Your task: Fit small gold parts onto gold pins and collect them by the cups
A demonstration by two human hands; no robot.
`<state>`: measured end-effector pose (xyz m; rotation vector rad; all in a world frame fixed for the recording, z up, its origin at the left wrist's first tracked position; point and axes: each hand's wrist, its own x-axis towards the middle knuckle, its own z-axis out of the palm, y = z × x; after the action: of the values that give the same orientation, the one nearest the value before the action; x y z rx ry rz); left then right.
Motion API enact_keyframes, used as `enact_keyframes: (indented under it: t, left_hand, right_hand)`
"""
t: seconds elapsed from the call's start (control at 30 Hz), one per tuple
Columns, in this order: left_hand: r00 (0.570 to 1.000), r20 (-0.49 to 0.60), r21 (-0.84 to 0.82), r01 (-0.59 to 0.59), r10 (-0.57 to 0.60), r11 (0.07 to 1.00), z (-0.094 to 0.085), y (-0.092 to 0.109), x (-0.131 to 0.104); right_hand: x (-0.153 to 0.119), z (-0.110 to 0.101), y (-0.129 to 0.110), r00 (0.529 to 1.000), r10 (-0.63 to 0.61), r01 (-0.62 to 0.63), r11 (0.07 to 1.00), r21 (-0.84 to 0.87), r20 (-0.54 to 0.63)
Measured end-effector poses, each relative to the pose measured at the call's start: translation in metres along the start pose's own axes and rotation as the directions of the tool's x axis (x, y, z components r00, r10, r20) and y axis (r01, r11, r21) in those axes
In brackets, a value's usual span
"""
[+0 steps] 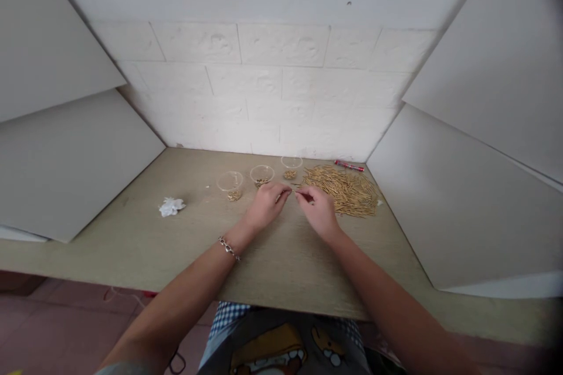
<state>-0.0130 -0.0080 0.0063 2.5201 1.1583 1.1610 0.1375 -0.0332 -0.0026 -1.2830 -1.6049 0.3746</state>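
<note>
Both hands meet just left of the pin pile [347,190]: left hand [266,205] and right hand [317,210] each keep a pinched grip on one thin pin [294,191].

On the worktop [132,246] we see three cups [261,176] in a row, a pile of sticks [347,190] to their right, a pen [349,165] behind it, crumpled tissue [171,206] far left.

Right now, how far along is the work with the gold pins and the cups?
Early, by the look of it. Done: the three clear cups each hold only a thin layer of small gold pieces. In hand: the left hand and right hand meet at the fingertips over the table, apparently pinching one thin pin between them; it is too small to confirm. Left: the big pile of gold pins by the right hand looks barely reduced.
</note>
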Motion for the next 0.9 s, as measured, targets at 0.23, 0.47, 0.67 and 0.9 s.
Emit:
enact_keyframes:
  t: [0.23,0.47,0.67,0.9]
  left_hand:
    - [1.000,0.012,-0.012,-0.014,0.014,1.000,-0.0002,0.0003,0.0002]
    - [1.000,0.002,-0.038,0.000,0.000,0.999,-0.0018,0.0021,0.0016]
    - [1.000,0.007,-0.017,0.003,-0.003,1.000,0.0004,0.0033,-0.0002]
    - [1.000,0.013,-0.024,0.013,-0.013,1.000,0.0030,0.0012,-0.0008]
  right_hand:
    - [-0.0002,-0.0002,-0.0007,1.000,0.009,-0.009,1.000,0.005,-0.026]
    - [-0.0003,-0.0007,-0.0008,1.000,0.011,-0.011,1.000,-0.004,-0.017]
    - [-0.0003,0.0001,0.0013,1.000,0.010,-0.010,1.000,0.000,-0.020]
    - [0.0002,0.0003,0.0025,0.999,-0.035,0.035,0.999,0.008,0.005]
